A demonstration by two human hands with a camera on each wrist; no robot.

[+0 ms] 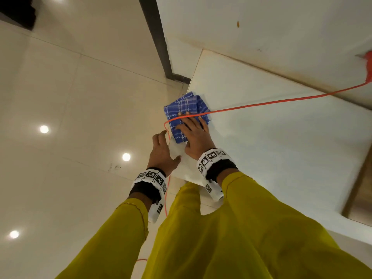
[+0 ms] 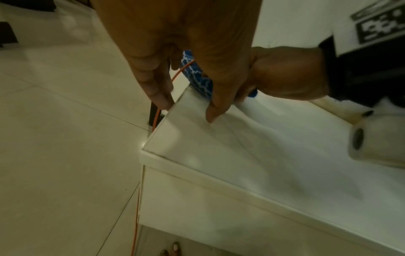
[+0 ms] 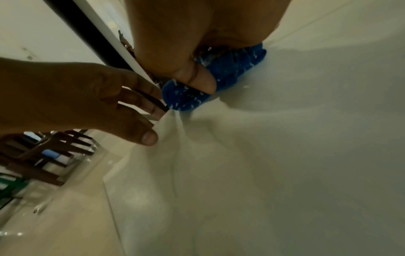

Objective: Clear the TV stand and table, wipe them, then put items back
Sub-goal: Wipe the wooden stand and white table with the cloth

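A folded blue checked cloth [image 1: 185, 105] lies at the left corner of the white TV stand top [image 1: 261, 148]. My right hand [image 1: 192, 129] presses flat on the cloth, fingers stretched out; in the right wrist view its thumb [image 3: 201, 81] bears on the cloth [image 3: 236, 69]. An orange cable [image 1: 261, 103] crosses the stand, passes over those fingers and drops off the left edge. My left hand [image 1: 164, 150] rests at that edge with straight fingers; fingertips [image 2: 162, 104] touch the side rim and the thumb lies on top. It holds nothing.
Glossy tiled floor [image 1: 70, 97] lies left of the stand. A dark upright strip [image 1: 157, 37] and a white wall [image 1: 261, 21] stand behind. The cable [image 2: 137, 216] trails down to the floor. A wooden panel [image 1: 360, 194] shows at the far right; dark chairs [image 3: 43, 155] stand further off.
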